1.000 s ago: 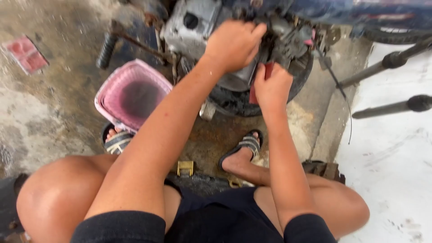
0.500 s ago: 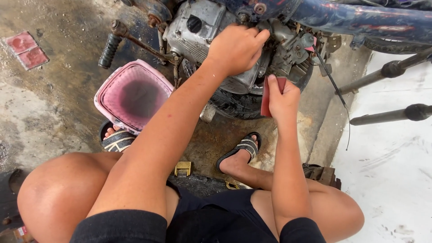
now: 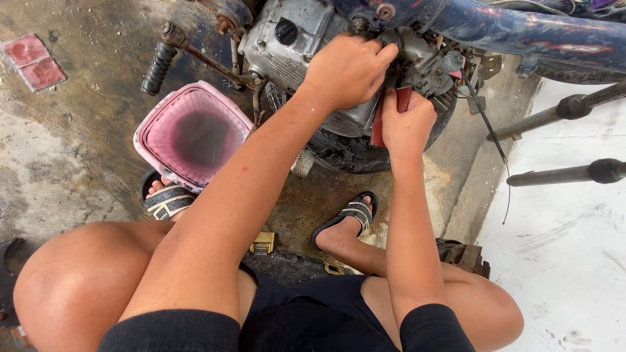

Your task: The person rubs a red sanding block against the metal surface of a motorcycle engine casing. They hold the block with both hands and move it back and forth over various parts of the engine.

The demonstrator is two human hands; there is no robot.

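Can't see much from my end: the left hand (image 3: 349, 68) covers whatever it's touching on the engine (image 3: 297, 39), fingertips buried in there. The right hand (image 3: 405, 124) wraps a red-handled tool (image 3: 378, 124), and its working end is hidden. The blue frame (image 3: 515, 29) runs off the top edge. Can't tell what's in the pink basket (image 3: 192, 137).

Both hands (image 3: 375, 91) — on motorcycle engine (image 3: 293, 39).
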